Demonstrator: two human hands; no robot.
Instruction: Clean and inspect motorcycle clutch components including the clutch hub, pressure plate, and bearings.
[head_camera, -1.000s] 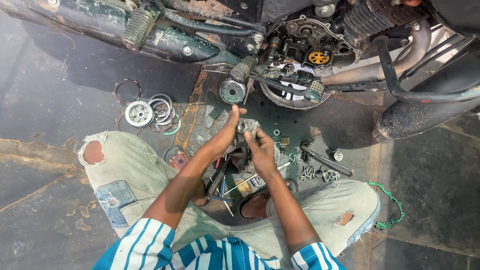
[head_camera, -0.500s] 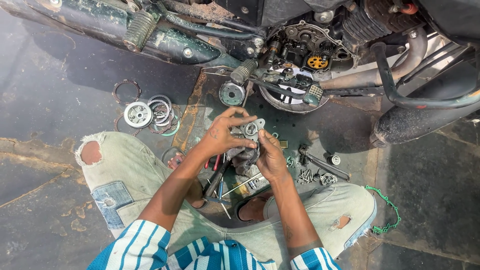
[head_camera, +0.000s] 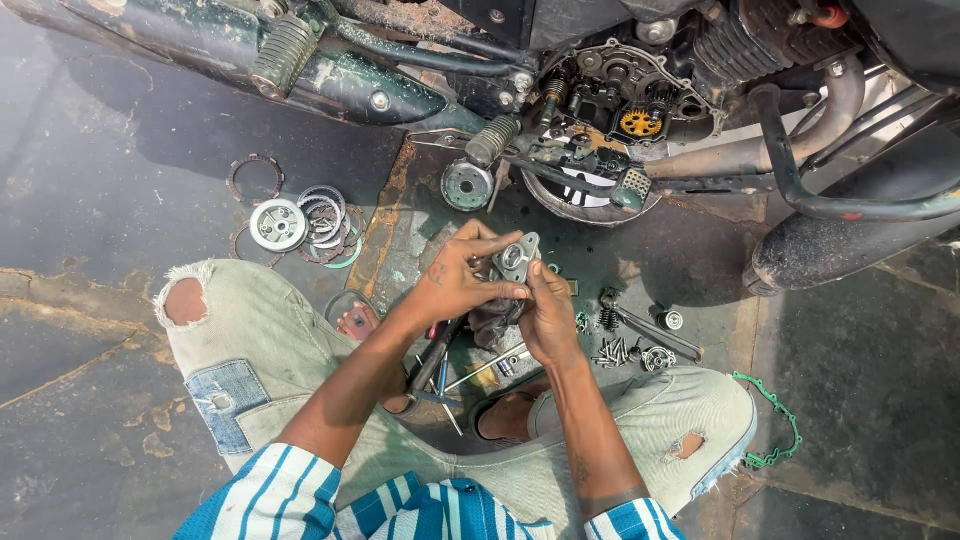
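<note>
Squatting on the dark stone floor, a person in torn pale trousers and a striped shirt holds a small grey metal part at the middle of the frame, just below the opened motorcycle engine. The left hand grips the part from the left, thumb and fingers wrapped around its edge. The right hand comes up from below and right, fingertips pinched against the lower side of the same part, with a dark rag bunched beneath it between the two hands.

In the upper left of the frame a stack of thin rings lies on the floor beside a round silver plate, and one brown ring sits a little apart above them. A round drum-shaped piece rests near the top centre, just under the engine. To the right of the hands lie a wrench, a heap of bolts and a small round bearing. A green gasket curls at the lower right, next to the knee. Pliers and other tools lie under the left forearm, partly hidden.
</note>
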